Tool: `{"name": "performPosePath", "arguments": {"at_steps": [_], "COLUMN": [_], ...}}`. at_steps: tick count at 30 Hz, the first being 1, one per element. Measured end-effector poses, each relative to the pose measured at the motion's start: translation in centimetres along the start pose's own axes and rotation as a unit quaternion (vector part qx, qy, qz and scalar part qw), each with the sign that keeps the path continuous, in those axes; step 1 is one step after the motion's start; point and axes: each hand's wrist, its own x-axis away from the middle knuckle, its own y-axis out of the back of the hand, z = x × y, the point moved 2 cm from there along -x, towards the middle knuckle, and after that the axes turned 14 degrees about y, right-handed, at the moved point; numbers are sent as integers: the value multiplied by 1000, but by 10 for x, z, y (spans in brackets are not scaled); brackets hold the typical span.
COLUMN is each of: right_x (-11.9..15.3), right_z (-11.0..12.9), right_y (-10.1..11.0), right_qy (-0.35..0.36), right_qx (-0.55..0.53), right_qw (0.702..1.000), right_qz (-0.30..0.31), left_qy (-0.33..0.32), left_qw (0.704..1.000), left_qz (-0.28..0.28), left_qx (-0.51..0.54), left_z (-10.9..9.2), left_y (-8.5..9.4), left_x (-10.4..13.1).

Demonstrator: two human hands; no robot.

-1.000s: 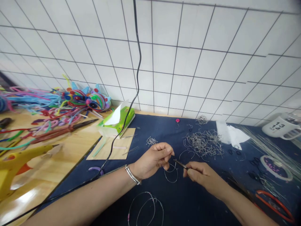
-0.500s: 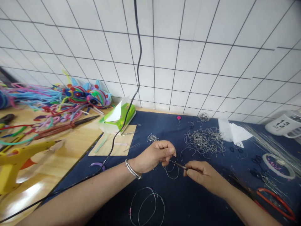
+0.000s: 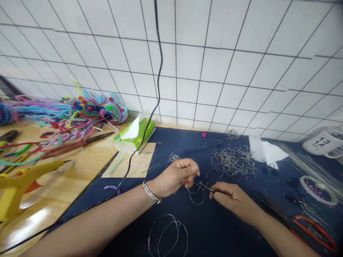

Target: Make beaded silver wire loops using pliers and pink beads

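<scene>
head view: right hand (image 3: 235,200) holds a slim tool (image 3: 207,187) pointing left, slightly away; left hand (image 3: 175,177) pinched, contents unclear.

yellow glue gun (image 3: 29,175) on the near left, brown-handled pliers (image 3: 77,144) just past it, messy heap of colorful pipe cleaners (image 3: 43,109) far left. green tissue pack (image 3: 131,142) further back with a black cable (image 3: 160,64) dangling in front, plus a white mug (image 3: 317,144) far right
</scene>
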Motion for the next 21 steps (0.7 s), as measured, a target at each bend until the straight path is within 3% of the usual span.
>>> {"name": "performPosePath", "arguments": {"at_steps": [21], "right_x": [1], "right_z": [2], "right_y": [0], "right_qy": [13], "right_qx": [13], "right_qw": [1000], "right_qz": [-1], "left_qy": [7], "left_qw": [1000], "left_qz": [-10], "left_qx": [-4], "left_z": [0], "left_y": [0], "left_x": [0]}}
